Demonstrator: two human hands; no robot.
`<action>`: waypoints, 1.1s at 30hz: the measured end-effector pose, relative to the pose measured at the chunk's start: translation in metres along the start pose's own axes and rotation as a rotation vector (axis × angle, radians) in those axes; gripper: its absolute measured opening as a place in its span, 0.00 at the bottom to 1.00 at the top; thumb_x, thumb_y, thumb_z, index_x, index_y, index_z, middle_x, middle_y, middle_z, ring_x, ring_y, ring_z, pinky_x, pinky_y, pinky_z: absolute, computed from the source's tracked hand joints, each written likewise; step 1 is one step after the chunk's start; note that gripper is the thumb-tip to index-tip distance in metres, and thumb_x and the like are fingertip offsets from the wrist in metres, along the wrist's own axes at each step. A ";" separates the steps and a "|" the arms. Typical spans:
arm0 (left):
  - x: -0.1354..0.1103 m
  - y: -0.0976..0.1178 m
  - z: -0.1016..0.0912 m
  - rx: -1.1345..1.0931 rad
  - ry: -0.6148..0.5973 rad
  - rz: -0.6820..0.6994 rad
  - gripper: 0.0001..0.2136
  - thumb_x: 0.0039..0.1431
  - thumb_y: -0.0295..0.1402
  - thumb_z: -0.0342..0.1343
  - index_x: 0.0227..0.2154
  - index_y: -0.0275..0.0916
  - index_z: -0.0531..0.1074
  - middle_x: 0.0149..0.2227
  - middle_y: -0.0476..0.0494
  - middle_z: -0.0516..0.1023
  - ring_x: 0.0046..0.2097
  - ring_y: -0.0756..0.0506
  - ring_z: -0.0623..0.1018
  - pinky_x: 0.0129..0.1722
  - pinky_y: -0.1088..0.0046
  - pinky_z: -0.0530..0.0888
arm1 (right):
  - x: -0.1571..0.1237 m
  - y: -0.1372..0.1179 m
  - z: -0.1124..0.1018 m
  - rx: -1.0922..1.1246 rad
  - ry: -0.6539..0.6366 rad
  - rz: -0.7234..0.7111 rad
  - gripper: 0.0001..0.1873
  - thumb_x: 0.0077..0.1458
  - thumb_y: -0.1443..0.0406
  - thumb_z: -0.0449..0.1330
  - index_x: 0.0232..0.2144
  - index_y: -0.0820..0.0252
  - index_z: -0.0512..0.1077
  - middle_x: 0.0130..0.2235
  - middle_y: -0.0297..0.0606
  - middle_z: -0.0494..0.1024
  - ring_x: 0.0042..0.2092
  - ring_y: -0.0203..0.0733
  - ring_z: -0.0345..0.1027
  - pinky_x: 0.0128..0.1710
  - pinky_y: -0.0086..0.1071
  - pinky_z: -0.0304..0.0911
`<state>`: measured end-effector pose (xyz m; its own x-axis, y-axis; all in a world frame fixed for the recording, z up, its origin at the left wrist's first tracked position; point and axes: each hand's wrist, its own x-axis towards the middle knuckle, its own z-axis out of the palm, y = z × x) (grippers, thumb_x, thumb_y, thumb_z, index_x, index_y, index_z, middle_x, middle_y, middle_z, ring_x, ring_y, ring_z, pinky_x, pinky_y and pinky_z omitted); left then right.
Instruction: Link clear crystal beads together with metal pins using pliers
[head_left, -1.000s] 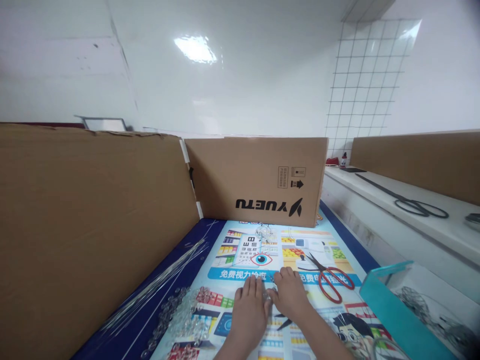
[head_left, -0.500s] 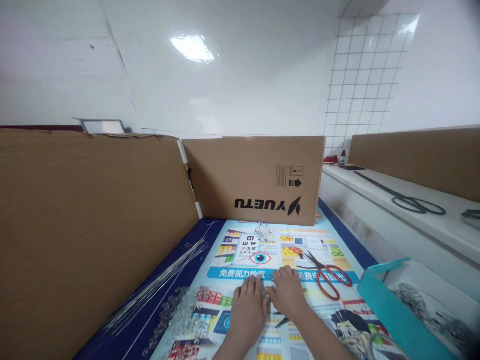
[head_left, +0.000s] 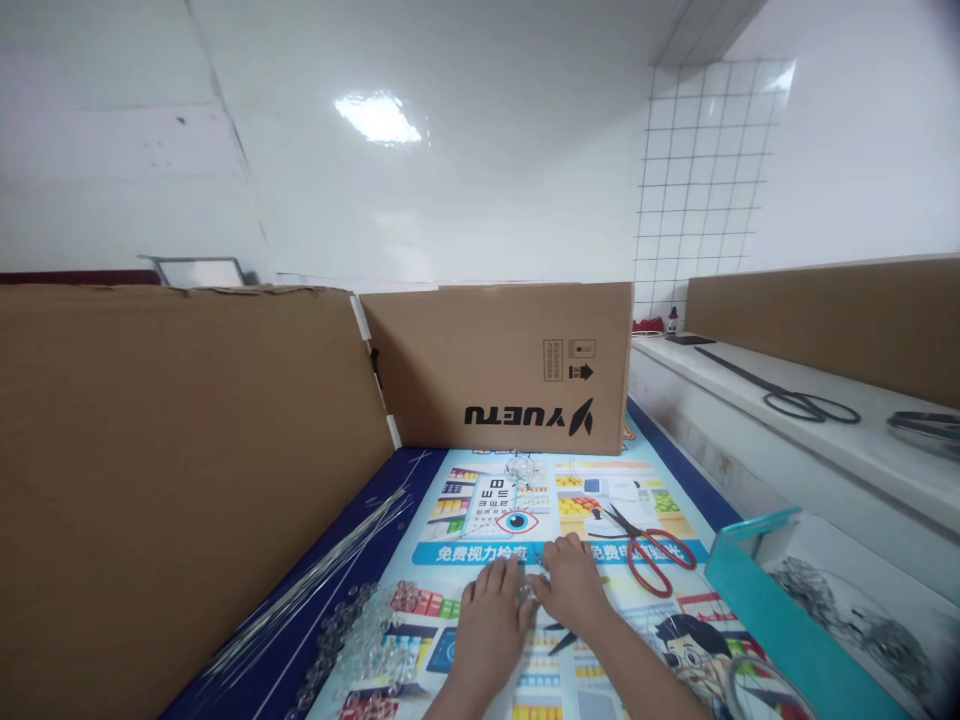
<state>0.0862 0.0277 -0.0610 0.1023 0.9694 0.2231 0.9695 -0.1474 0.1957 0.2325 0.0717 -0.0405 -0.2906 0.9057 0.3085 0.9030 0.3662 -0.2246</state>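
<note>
My left hand (head_left: 489, 622) and my right hand (head_left: 571, 587) rest side by side on a printed poster mat (head_left: 600, 640), palms down, fingers curled together. Between them they pinch a small clear bead piece (head_left: 527, 592) that is too small to make out well. A pile of clear glass beads (head_left: 360, 640) lies just left of my left hand. Red-handled scissors (head_left: 651, 553) lie just right of my right hand. A small finished bead cluster (head_left: 520, 468) sits farther back on the mat.
Thin wire rods (head_left: 315, 575) lie along the left. Cardboard walls (head_left: 187, 450) stand left and behind, the back one (head_left: 510, 365) marked YUETU. A teal-edged box (head_left: 787, 620) with wire pieces sits at right. Black scissors (head_left: 795, 400) lie on the white ledge beyond.
The view has shifted slightly right and down. Both hands stay together at the same spot on the mat, with only small finger movement.
</note>
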 end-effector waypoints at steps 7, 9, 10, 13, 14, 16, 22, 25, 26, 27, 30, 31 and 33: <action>0.010 -0.030 -0.009 -0.196 -0.017 0.042 0.23 0.58 0.37 0.43 0.57 0.39 0.57 0.57 0.41 0.62 0.58 0.42 0.60 0.53 0.63 0.60 | 0.005 0.010 0.007 0.076 0.046 0.005 0.14 0.55 0.55 0.51 0.28 0.58 0.67 0.31 0.38 0.71 0.41 0.44 0.59 0.40 0.34 0.49; 0.015 -0.042 -0.012 -0.266 0.066 0.010 0.20 0.59 0.33 0.42 0.53 0.37 0.62 0.53 0.40 0.67 0.54 0.44 0.65 0.51 0.66 0.62 | 0.006 0.012 0.010 0.100 0.067 0.015 0.14 0.56 0.56 0.49 0.28 0.58 0.67 0.31 0.37 0.71 0.40 0.43 0.59 0.40 0.33 0.49; 0.017 -0.047 -0.013 -0.305 0.111 0.002 0.17 0.59 0.32 0.43 0.50 0.37 0.65 0.51 0.41 0.69 0.52 0.45 0.67 0.51 0.67 0.63 | 0.007 0.014 0.012 0.113 0.079 0.019 0.14 0.57 0.56 0.49 0.28 0.58 0.67 0.30 0.37 0.71 0.39 0.43 0.59 0.39 0.32 0.49; 0.019 -0.059 -0.020 -0.404 0.176 0.013 0.12 0.57 0.28 0.43 0.38 0.39 0.71 0.42 0.43 0.74 0.46 0.46 0.71 0.47 0.70 0.65 | 0.009 0.017 0.015 0.153 0.116 0.023 0.14 0.56 0.57 0.50 0.26 0.58 0.67 0.29 0.36 0.71 0.38 0.42 0.60 0.37 0.31 0.49; 0.019 -0.061 -0.022 -0.426 0.181 0.018 0.12 0.57 0.28 0.43 0.35 0.39 0.72 0.40 0.43 0.74 0.44 0.46 0.72 0.46 0.70 0.66 | 0.009 0.018 0.016 0.166 0.129 0.022 0.14 0.56 0.57 0.50 0.26 0.58 0.67 0.28 0.36 0.70 0.37 0.41 0.60 0.37 0.31 0.50; 0.018 -0.061 -0.026 -0.448 0.173 0.022 0.11 0.56 0.27 0.44 0.31 0.40 0.72 0.36 0.44 0.74 0.42 0.46 0.72 0.43 0.70 0.67 | 0.011 0.021 0.017 0.190 0.160 0.025 0.14 0.57 0.58 0.49 0.25 0.58 0.66 0.27 0.35 0.70 0.36 0.41 0.60 0.36 0.31 0.50; 0.012 -0.045 -0.032 -0.390 0.029 0.033 0.08 0.52 0.26 0.48 0.27 0.40 0.71 0.29 0.48 0.73 0.35 0.47 0.72 0.36 0.73 0.66 | 0.016 0.033 0.023 0.238 0.216 0.056 0.15 0.58 0.63 0.46 0.22 0.58 0.64 0.25 0.34 0.68 0.31 0.39 0.61 0.33 0.30 0.51; 0.008 -0.035 -0.033 -0.370 0.020 0.077 0.07 0.50 0.26 0.50 0.30 0.41 0.71 0.33 0.46 0.73 0.38 0.45 0.72 0.38 0.72 0.66 | 0.017 0.037 0.026 0.254 0.201 0.049 0.11 0.55 0.66 0.47 0.23 0.58 0.65 0.25 0.33 0.68 0.31 0.38 0.61 0.32 0.29 0.52; 0.007 -0.032 -0.032 -0.367 0.032 0.100 0.08 0.50 0.26 0.50 0.32 0.41 0.71 0.35 0.46 0.73 0.40 0.45 0.71 0.40 0.71 0.66 | 0.017 0.037 0.026 0.259 0.190 0.040 0.09 0.54 0.67 0.48 0.25 0.58 0.66 0.25 0.33 0.68 0.31 0.38 0.61 0.32 0.29 0.52; 0.006 -0.029 -0.031 -0.361 0.042 0.127 0.09 0.50 0.26 0.51 0.34 0.41 0.71 0.38 0.45 0.73 0.43 0.44 0.71 0.42 0.69 0.66 | 0.016 0.037 0.026 0.263 0.177 0.028 0.08 0.53 0.67 0.49 0.26 0.57 0.67 0.26 0.33 0.68 0.31 0.38 0.62 0.32 0.28 0.53; 0.006 -0.022 -0.022 -0.319 0.038 0.199 0.16 0.50 0.27 0.52 0.43 0.45 0.69 0.50 0.44 0.68 0.53 0.42 0.65 0.49 0.65 0.63 | 0.014 0.036 0.022 0.264 0.129 -0.032 0.06 0.50 0.66 0.53 0.32 0.56 0.69 0.30 0.33 0.69 0.35 0.38 0.62 0.35 0.28 0.54; 0.006 -0.021 -0.019 -0.298 0.017 0.209 0.18 0.50 0.28 0.52 0.47 0.46 0.67 0.54 0.45 0.66 0.56 0.41 0.62 0.50 0.63 0.63 | 0.013 0.036 0.020 0.259 0.112 -0.055 0.08 0.48 0.65 0.55 0.34 0.55 0.69 0.32 0.34 0.70 0.37 0.39 0.62 0.37 0.29 0.54; 0.007 -0.020 -0.013 -0.256 -0.043 0.204 0.21 0.52 0.31 0.52 0.51 0.48 0.63 0.58 0.46 0.61 0.59 0.40 0.58 0.52 0.61 0.61 | 0.011 0.036 0.015 0.238 0.072 -0.097 0.10 0.45 0.63 0.58 0.34 0.55 0.70 0.34 0.35 0.70 0.39 0.41 0.61 0.40 0.31 0.54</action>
<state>0.0651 0.0352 -0.0511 0.3036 0.9212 0.2435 0.8408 -0.3792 0.3863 0.2572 0.0981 -0.0592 -0.3412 0.8494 0.4027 0.7696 0.4984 -0.3992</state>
